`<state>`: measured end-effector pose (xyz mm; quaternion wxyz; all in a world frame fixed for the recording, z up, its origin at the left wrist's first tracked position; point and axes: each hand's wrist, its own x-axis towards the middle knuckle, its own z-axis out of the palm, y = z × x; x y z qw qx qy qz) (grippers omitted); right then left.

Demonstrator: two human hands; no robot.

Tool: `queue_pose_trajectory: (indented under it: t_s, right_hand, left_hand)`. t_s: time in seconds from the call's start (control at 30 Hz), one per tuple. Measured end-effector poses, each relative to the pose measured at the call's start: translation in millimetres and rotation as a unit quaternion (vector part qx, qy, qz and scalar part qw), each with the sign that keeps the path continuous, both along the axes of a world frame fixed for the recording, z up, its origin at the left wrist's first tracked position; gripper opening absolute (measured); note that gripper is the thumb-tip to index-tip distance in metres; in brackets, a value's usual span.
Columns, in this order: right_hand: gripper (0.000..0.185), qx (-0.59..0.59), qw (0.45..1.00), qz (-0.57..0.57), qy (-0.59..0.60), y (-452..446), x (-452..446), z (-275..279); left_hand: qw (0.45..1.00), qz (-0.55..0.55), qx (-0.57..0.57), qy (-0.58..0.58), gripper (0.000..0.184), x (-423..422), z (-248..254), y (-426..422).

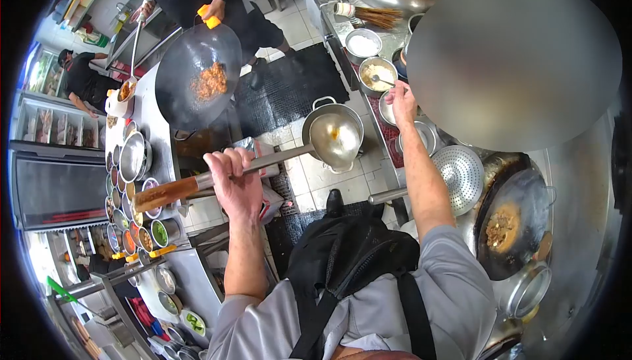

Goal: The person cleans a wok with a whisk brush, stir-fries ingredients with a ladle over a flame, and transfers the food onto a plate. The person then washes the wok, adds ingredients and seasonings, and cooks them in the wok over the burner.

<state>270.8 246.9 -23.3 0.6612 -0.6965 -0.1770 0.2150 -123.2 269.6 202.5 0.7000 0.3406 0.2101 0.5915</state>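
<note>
My left hand (232, 179) is closed around the metal shaft of a large ladle (337, 141), just past its wooden grip. A small pool of brown liquid lies in the ladle's bowl, which overlaps a two-handled metal pot (322, 105) in view. On the other side, my right hand (402, 103) pinches the handle of a small spoon (380, 79). The spoon's tip is in a metal container (376, 90) of pale, grainy seasoning. Beside that container stands a bowl of white powder (363, 42), and a metal bowl (387, 110) sits just below my right hand.
A wok (520, 228) with food in it sits at my right, near a perforated strainer (457, 179). Across from me a co-worker tilts another wok (174, 63) of browned food. Several ingredient containers line the left counter (155, 110). A blurred patch hides the upper right.
</note>
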Motion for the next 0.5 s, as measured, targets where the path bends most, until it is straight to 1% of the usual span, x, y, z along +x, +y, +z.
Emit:
queue_pose_trajectory:
  t_s: [0.13,0.27,0.37,0.5]
  right_hand:
    - [0.040,0.010,1.000,0.001,0.008,0,-5,3]
    - [0.039,0.034,0.999,0.003,0.024,-2,-3,-4]
    - [0.038,0.060,0.997,0.004,0.046,-10,-3,1]
    - [0.037,0.137,0.986,0.038,0.084,-45,-12,48]
  left_hand:
    - [0.999,-0.022,0.009,-0.022,0.049,18,2,12]
    - [1.000,-0.014,0.005,-0.012,0.048,26,2,18]
    - [1.000,0.003,-0.015,-0.015,0.047,34,-3,24]
    - [0.997,0.019,-0.052,-0.059,0.043,53,-18,46]
